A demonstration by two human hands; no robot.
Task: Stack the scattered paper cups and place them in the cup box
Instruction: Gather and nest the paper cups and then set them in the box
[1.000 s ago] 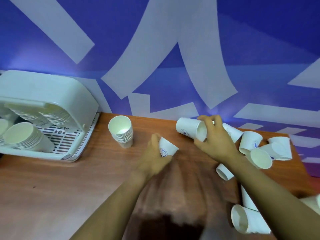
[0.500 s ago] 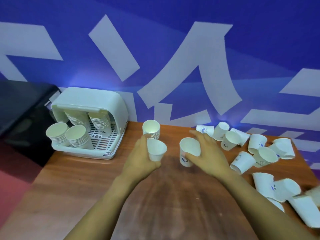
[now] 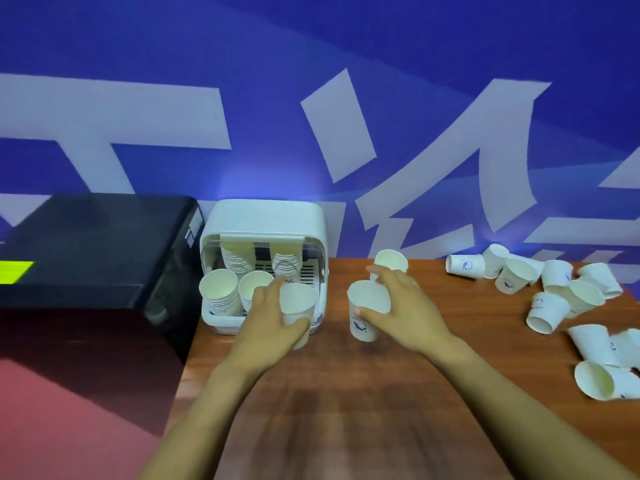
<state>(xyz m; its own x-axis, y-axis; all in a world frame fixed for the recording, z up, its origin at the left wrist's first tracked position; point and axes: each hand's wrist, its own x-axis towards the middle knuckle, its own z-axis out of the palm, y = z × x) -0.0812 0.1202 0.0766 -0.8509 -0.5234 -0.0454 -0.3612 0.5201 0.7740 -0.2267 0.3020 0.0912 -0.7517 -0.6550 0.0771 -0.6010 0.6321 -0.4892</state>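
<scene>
White paper cups (image 3: 554, 292) lie scattered on their sides and upright across the right of the frame on the brown wooden bench (image 3: 346, 410), some touching one another. At centre-left of the head view, the left hand (image 3: 273, 327) grips one upright white paper cup (image 3: 297, 308) just in front of the white plastic cup box (image 3: 263, 220). That box stands at the bench's left end against the blue and white wall (image 3: 311, 98); stacks of cups (image 3: 221, 296) sit inside it. The right hand (image 3: 405, 306), at centre frame, holds a printed white cup (image 3: 365, 315) upright, thumb and fingers around its rim. Behind that hand stands a short upright cup stack (image 3: 391, 263). A black machine (image 3: 93, 244) fills the left of the frame beside the box.
</scene>
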